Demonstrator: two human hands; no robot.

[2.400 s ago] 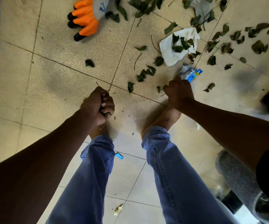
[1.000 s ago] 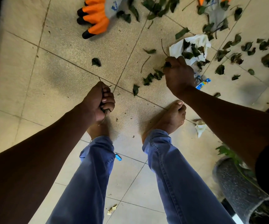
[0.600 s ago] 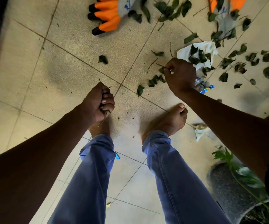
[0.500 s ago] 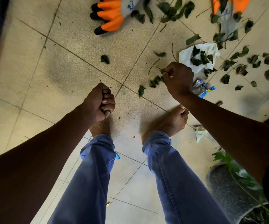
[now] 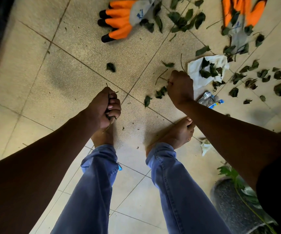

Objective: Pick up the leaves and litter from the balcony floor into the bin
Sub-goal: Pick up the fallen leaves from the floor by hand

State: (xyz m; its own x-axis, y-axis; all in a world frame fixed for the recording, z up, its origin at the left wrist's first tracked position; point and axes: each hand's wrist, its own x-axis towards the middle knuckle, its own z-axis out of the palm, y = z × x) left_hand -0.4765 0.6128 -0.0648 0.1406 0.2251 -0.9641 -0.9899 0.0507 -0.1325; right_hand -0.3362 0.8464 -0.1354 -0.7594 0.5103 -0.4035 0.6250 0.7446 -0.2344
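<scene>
Left hand (image 5: pixel 105 107) fisted round gathered leaves, frame centre. Right hand (image 5: pixel 180 87) pinches twig (image 5: pixel 163 79) beside loose leaves (image 5: pixel 160 94) (bin unseen). Risk: overfull fist spills scraps; thin twig slips.

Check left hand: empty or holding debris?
Holding. The left hand is fisted, with leaf bits and stems poking out between its fingers.
</scene>
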